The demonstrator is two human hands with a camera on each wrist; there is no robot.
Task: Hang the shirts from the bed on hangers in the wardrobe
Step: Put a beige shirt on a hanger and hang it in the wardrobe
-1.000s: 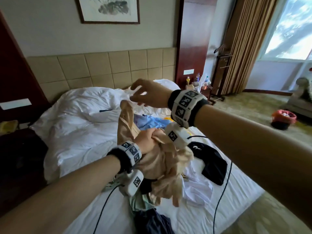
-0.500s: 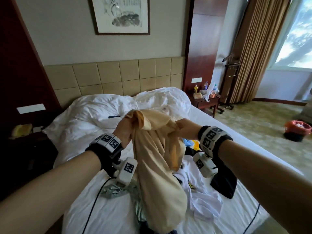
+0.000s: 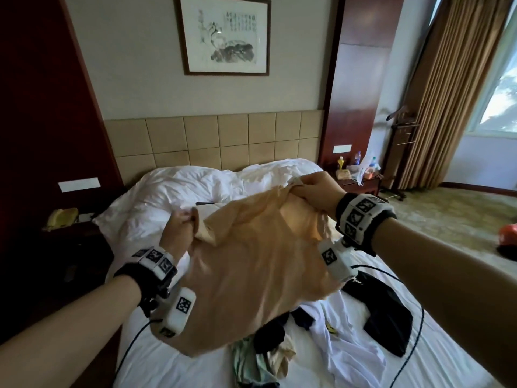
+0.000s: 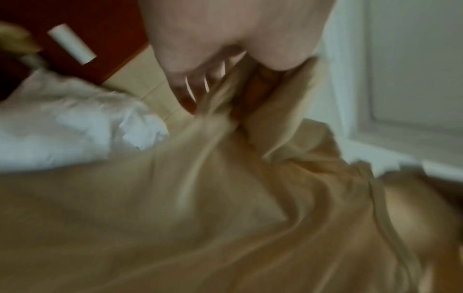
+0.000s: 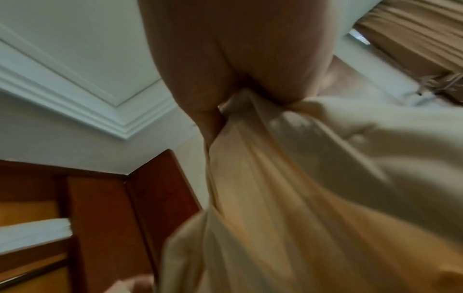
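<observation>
**Tan shirt held spread between both hands above the bed**

The left hand (image 3: 179, 231) grips one upper edge of the tan shirt (image 3: 251, 270), fingers curled round a bunched fold of cloth. The right hand (image 3: 316, 191) grips the opposite upper edge, also with fingers clenched on the fabric, and sits higher and farther toward the headboard (image 3: 212, 141) than the left. In the left wrist view the fingers (image 4: 190, 79) close on a gathered ridge of the shirt (image 4: 225, 208); in the right wrist view the cloth (image 5: 288, 188) runs down out of the closed hand (image 5: 238, 69).

The shirt is lifted clear of the bed (image 3: 156, 359) along its top edge, stretched from left hand to right, so its held edge runs diagonally from lower left to upper right. The rest of the cloth drapes down and toward the person, its lower hem hanging over the heap of clothes near the foot of the bed. Which end is the collar cannot be told.

Below the shirt lie a white garment (image 3: 349, 348), a black garment (image 3: 389, 312) to its right, and a greenish crumpled garment (image 3: 246, 365). The rumpled white duvet (image 3: 179, 189) is piled against the headboard. A framed picture (image 3: 226, 35) hangs on the wall above, and a bedside table (image 3: 361, 183) with bottles stands right of the bed.
</observation>
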